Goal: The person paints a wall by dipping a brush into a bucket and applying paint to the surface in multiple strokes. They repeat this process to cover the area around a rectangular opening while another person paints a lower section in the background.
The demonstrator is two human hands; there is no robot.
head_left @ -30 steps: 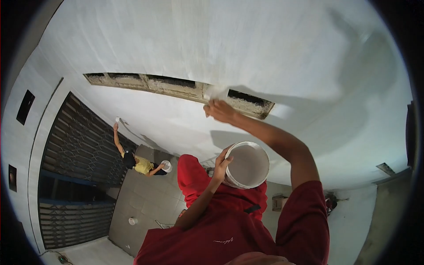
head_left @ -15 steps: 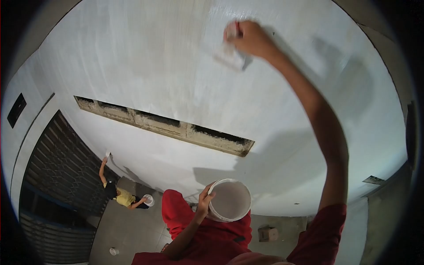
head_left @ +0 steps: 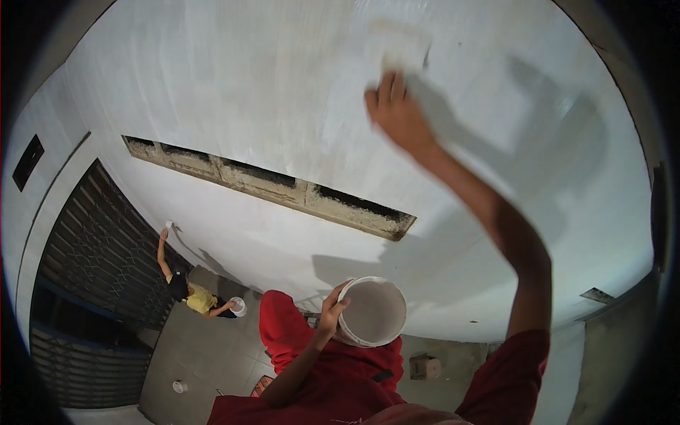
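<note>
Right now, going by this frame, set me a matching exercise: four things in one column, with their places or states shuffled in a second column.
Things
1. right hand
2. left hand
3. wall opening
4. person in yellow shirt

Places or states
A. grips the white bucket by its rim
B. low on the left, one arm up against the wall
C. raised high, holding a blurred brush to the wall
D. long dark slot with rough edges

Pairs: 1-C, 2-A, 3-D, 4-B
</note>
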